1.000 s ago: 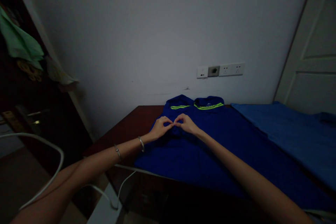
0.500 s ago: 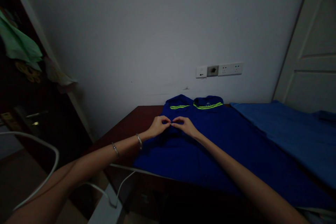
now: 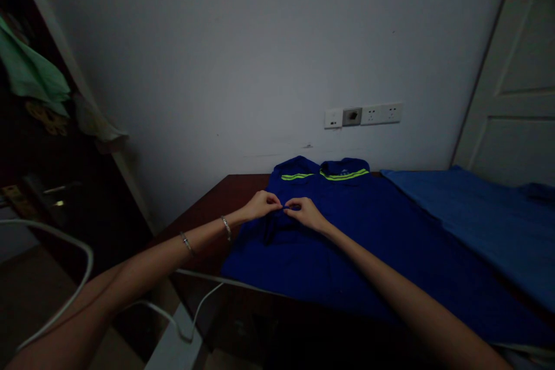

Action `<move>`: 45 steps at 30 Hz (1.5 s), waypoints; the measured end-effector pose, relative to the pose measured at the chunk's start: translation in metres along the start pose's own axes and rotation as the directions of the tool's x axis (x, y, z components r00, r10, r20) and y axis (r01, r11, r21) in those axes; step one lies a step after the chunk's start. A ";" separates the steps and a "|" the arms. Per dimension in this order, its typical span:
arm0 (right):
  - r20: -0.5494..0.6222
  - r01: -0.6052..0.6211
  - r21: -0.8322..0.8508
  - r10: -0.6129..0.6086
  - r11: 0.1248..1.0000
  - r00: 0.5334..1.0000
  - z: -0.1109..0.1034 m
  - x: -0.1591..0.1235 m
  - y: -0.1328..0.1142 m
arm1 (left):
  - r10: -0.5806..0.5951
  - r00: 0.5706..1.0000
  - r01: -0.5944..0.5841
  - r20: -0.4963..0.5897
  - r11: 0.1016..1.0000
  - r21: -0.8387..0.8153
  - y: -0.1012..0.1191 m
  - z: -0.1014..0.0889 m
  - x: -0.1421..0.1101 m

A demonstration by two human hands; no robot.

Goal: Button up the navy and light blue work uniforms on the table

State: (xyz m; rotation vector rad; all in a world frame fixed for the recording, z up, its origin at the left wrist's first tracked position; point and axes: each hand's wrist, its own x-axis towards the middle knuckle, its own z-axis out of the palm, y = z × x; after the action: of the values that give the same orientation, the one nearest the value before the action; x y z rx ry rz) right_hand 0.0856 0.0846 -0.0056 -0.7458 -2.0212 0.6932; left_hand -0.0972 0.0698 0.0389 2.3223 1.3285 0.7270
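A dark blue work jacket (image 3: 359,231) with yellow-green reflective stripes lies spread over a dark red-brown table (image 3: 203,205). My left hand (image 3: 261,206) pinches a bit of its cloth near the left side, below the shorter stripe. Close beside it, my right hand (image 3: 306,213) pinches the same piece of cloth, thumb and forefinger nearly meeting the left fingertips. The cloth is slightly raised between them, and its exact part is too dark to make out. Two silver bracelets circle my left forearm.
A lighter blue cloth (image 3: 472,214) lies at the right. Behind the table, the wall carries sockets (image 3: 381,114). A white cable (image 3: 89,254) loops at the left, near a dark door (image 3: 87,167) with a green cloth (image 3: 32,72) hanging on it.
Both hands have shifted slightly, the right one a little lower. The pinched cloth now shows as a short taut strip between the fingertips.
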 end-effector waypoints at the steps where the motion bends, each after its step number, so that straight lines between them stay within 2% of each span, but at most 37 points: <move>1: 0.006 0.005 -0.024 -0.005 1.000 1.000 -0.001 0.000 -0.001 | 0.010 1.000 -0.010 0.011 1.000 0.006 0.001 -0.001 0.000; 4: 0.016 -0.003 -0.048 0.004 0.999 1.000 -0.002 0.000 -0.002 | 0.034 0.999 -0.034 -0.017 0.999 0.011 0.003 -0.002 0.000; 7: 0.040 -0.048 0.015 0.047 0.999 0.998 -0.001 0.001 0.002 | 0.023 0.998 -0.025 -0.062 0.999 -0.034 0.003 0.001 0.000; 12: 0.101 -0.119 0.119 0.107 0.986 0.989 0.000 -0.001 0.012 | -0.064 0.998 0.057 -0.024 0.976 -0.208 0.001 0.006 -0.002; 19: 0.082 0.050 0.088 -0.058 0.995 0.995 -0.004 -0.008 0.012 | -0.276 0.960 0.265 0.039 0.860 -0.437 0.003 0.012 -0.004; 21: 0.077 0.049 0.073 -0.054 0.996 0.996 -0.006 -0.010 0.010 | -0.280 0.959 0.268 0.036 0.865 -0.424 0.002 0.013 -0.003; 25: 0.132 -0.059 0.120 0.043 0.991 0.990 -0.007 -0.012 0.006 | -0.219 0.975 0.198 -0.032 0.928 -0.317 0.001 0.014 -0.001; 27: 0.115 -0.090 0.104 0.078 0.990 0.990 -0.004 -0.011 0.004 | -0.212 0.976 0.190 -0.042 0.936 -0.297 0.004 0.014 -0.001; 30: 0.060 -0.056 0.018 0.054 0.998 0.997 0.002 -0.008 0.001 | -0.231 0.972 0.212 -0.035 0.934 -0.287 0.009 0.015 -0.003; 33: 0.054 -0.008 -0.042 0.010 0.999 0.998 0.006 -0.006 -0.002 | -0.270 0.962 0.246 -0.045 0.924 -0.291 0.012 0.015 -0.004; 39: 0.025 0.023 -0.121 -0.020 0.992 0.999 0.005 -0.007 -0.005 | -0.323 0.946 0.290 -0.023 0.875 -0.388 0.011 0.014 -0.004; 45: 0.072 0.089 -0.155 -0.079 0.984 0.994 0.004 -0.008 -0.001 | -0.334 0.943 0.300 0.000 0.848 -0.437 0.012 0.012 -0.006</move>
State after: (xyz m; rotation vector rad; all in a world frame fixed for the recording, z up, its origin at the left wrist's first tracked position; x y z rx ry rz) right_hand 0.0850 0.0773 -0.0108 -0.7326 -2.1736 0.5190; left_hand -0.0841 0.0583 0.0348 1.6902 1.3724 0.8994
